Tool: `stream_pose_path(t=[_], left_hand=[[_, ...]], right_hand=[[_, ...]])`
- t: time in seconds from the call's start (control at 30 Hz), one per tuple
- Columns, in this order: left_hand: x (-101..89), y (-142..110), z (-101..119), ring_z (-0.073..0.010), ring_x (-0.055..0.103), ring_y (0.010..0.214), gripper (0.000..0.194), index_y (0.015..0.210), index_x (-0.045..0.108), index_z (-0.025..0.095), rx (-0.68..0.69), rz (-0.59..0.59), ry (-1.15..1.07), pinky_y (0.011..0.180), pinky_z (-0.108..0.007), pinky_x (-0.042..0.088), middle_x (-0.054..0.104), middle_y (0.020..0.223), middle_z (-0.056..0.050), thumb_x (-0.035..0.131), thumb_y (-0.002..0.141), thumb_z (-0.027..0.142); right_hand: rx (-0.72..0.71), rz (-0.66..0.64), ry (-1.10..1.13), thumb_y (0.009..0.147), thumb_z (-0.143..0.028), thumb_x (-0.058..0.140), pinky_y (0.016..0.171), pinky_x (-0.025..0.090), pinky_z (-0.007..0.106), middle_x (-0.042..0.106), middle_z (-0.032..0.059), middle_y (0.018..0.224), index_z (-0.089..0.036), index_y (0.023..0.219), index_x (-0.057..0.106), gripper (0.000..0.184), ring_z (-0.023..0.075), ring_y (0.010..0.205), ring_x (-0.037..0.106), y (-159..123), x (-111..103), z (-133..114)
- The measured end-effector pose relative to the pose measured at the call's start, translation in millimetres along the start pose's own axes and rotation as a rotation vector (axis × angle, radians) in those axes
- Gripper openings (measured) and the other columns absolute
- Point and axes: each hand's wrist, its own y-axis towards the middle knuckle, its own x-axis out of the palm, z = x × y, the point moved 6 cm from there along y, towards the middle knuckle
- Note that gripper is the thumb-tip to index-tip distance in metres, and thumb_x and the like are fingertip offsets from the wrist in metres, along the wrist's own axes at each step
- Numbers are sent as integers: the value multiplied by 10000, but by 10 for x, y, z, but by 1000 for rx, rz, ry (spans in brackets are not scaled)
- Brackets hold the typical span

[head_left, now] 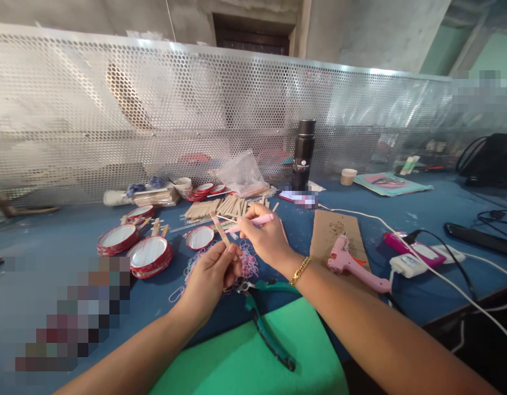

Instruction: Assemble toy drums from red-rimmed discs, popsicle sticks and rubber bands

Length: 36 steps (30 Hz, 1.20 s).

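1. left grip (pixel 214 269): thumb and fingers pinching the lower end of a wooden stick (pixel 219 227), which tilts upward, its top leaning left.
2. right grip (pixel 263 236): pinching a pink pen (pixel 265 219), its tip pointed at the stick; whether it touches, cannot tell.
3. just under and behind the left grip: heap of coloured loops (pixel 249 260) on the blue surface (pixel 298 233).
4. beyond both grips: many loose sticks (pixel 228 206), spread in a pile; clear plastic bag (pixel 243 173) behind them, crumpled, contents not readable.
5. left of the bag, farther out from the left grip: patterned cup (pixel 182 186), tipped; inside too small to make out.
6. left of the left grip: red-rimmed round pieces (pixel 149 252) with pale faces, some stacked; a single one (pixel 200 237) lies just beyond the left grip.
7. beyond the right grip, slightly right: black bottle (pixel 305 156), upright, cap on, contents hidden.
8. farther right, well apart from the right grip: small round tub (pixel 348 176); lid or filling, cannot tell.
9. right of the right grip: pink glue gun (pixel 347 260), partly on cardboard (pixel 319 236).
10. nearer the body than both grips: green-handled cutters (pixel 263 323), partly over a green pad (pixel 220 351).
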Motion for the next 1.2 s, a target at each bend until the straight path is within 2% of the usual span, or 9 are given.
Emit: stream_pose_path(t=[0.13, 0.3, 0.5, 0.67, 0.83, 1.03, 1.2], left_hand=[[-10, 9, 2, -81, 400, 431, 459, 804, 618, 198, 9, 8, 2, 438, -208, 275, 581, 556, 45, 714, 798, 647], [-5, 10, -6, -75, 401, 433, 461, 779, 604, 198, -1, -4, -11, 441, -203, 280, 590, 561, 41, 729, 787, 641], [-9, -4, 0, -83, 410, 443, 442, 795, 612, 200, -2, 11, 10, 446, -211, 287, 591, 572, 41, 715, 801, 630], [3, 7, -13, -78, 401, 436, 429, 793, 608, 202, -10, -4, 6, 443, -204, 278, 591, 570, 44, 712, 797, 618], [0, 3, -1, -80, 409, 438, 436, 792, 612, 199, -5, 4, 6, 445, -203, 280, 588, 565, 42, 713, 801, 623], [-1, 9, -27, -72, 405, 432, 450, 784, 606, 197, -6, -10, -6, 438, -200, 277, 596, 568, 41, 724, 798, 631], [-1, 7, -15, -70, 414, 430, 459, 800, 616, 191, -1, -7, -3, 436, -197, 279, 595, 563, 44, 719, 803, 638]], right_hand=[[1, 38, 53, 871, -292, 641, 632, 456, 282, 600, -49, 593, -239, 657, 513, 255, 138, 587, 578, 12, -25, 16], [6, -16, 14, 870, -281, 635, 632, 459, 279, 618, -41, 618, -238, 664, 530, 235, 144, 613, 588, -20, 23, -49], [1, 35, 78, 873, -298, 645, 637, 468, 277, 598, -52, 588, -239, 650, 509, 268, 136, 584, 577, -2, -18, -36], [6, -15, 11, 880, -301, 638, 638, 474, 276, 630, -40, 625, -239, 667, 527, 248, 141, 613, 591, -11, 13, -46], [-7, 42, 67, 880, -296, 630, 625, 475, 271, 595, -51, 595, -241, 649, 504, 269, 130, 576, 582, 8, -26, -27], [-1, -14, 2, 885, -313, 639, 641, 482, 277, 627, -38, 621, -240, 663, 520, 262, 143, 616, 599, -7, 14, -45], [2, 42, 72, 885, -290, 639, 623, 476, 269, 610, -46, 600, -234, 656, 519, 264, 131, 585, 590, 11, -26, -18]])
